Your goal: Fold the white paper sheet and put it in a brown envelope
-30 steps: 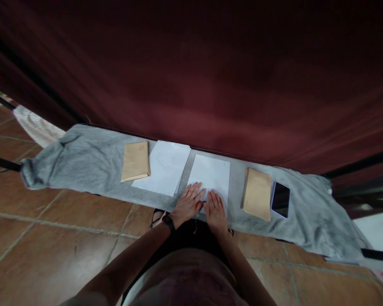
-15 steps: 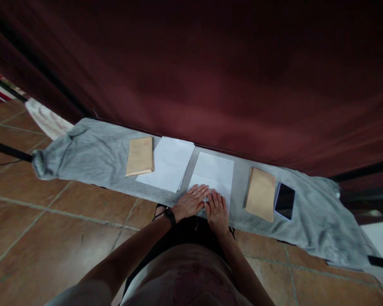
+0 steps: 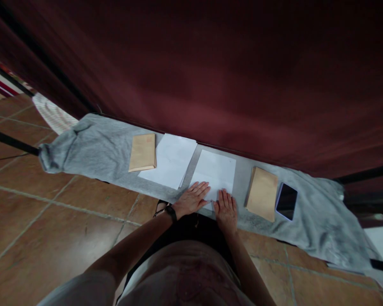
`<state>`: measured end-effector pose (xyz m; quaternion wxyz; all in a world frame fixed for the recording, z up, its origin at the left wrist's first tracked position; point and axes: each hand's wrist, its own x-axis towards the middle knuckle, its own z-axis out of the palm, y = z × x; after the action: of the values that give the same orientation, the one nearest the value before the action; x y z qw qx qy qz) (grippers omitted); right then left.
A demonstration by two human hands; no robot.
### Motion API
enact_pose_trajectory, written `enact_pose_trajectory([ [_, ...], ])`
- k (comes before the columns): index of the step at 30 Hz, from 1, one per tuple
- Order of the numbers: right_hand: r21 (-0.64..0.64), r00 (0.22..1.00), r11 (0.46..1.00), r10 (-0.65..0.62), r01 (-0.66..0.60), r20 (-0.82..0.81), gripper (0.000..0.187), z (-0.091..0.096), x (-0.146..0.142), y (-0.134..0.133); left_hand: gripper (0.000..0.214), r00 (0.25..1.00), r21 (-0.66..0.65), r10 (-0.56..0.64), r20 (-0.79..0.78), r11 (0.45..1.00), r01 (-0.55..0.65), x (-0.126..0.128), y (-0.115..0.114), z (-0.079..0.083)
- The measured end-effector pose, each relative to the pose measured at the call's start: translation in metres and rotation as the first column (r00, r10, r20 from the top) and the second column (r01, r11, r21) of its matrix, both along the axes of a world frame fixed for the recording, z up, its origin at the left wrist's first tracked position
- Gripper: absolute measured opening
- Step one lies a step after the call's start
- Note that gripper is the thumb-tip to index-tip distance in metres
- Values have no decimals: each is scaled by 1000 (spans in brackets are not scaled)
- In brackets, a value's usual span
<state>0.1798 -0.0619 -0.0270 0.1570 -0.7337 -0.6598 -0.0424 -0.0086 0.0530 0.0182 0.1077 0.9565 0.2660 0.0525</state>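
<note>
My left hand [image 3: 192,197] and my right hand [image 3: 226,208] lie flat, fingers stretched out, on the near edge of a white sheet of paper [image 3: 215,171]. The sheet rests on a grey cloth [image 3: 92,148] spread over a narrow surface. The left hand presses the sheet's near left part, the right hand its near right corner. A black band sits on my left wrist.
Left of the sheet lie a stack of white papers [image 3: 171,159] and a brown envelope [image 3: 143,152]. To the right are a pile of brown envelopes [image 3: 262,193] and a dark phone [image 3: 287,201]. A dark red curtain [image 3: 210,72] hangs behind. Tiled floor [image 3: 51,221] lies below.
My right hand has slid a little to the right along the sheet's near edge, so the hands are further apart. The camera view shifted slightly.
</note>
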Motion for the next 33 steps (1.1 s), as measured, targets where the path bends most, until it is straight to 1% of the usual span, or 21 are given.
enact_pose_trajectory([
  [4, 33, 1000, 999, -16, 16, 5, 55, -4, 7, -3, 60, 999, 58, 35, 33, 998, -37, -1, -1, -4],
  [10, 109, 999, 993, -53, 52, 8, 57, -5, 14, -6, 63, 981, 116, 186, 57, 975, -192, -3, -6, -14],
  [18, 131, 995, 986, -98, 101, -30, 56, -7, 19, -12, 58, 928, 125, 368, 62, 919, -373, -9, -15, -18],
  [21, 115, 989, 983, -137, 143, -64, 55, -5, 18, -8, 57, 910, 117, 409, 74, 902, -415, -5, -14, -17],
  [22, 103, 986, 982, -149, 157, -78, 55, -3, 16, -4, 57, 909, 110, 408, 84, 903, -415, -1, -13, -16],
  [24, 74, 984, 985, -146, 154, -103, 55, 3, 11, 8, 58, 923, 93, 370, 109, 920, -380, 10, -9, -14],
  [27, 27, 992, 999, -38, 42, -117, 54, 12, 1, 32, 57, 959, 67, 252, 131, 963, -263, 32, -2, -13],
  [29, -12, 992, 999, 46, -48, -113, 52, 15, -5, 46, 57, 975, 54, 191, 115, 979, -198, 44, 3, -14],
  [31, -32, 992, 997, 67, -71, -109, 51, 15, -9, 55, 57, 981, 46, 173, 88, 983, -178, 51, 7, -17],
  [33, -33, 994, 998, 45, -49, -97, 52, 12, -9, 59, 56, 979, 51, 189, 73, 980, -193, 53, 11, -20],
])
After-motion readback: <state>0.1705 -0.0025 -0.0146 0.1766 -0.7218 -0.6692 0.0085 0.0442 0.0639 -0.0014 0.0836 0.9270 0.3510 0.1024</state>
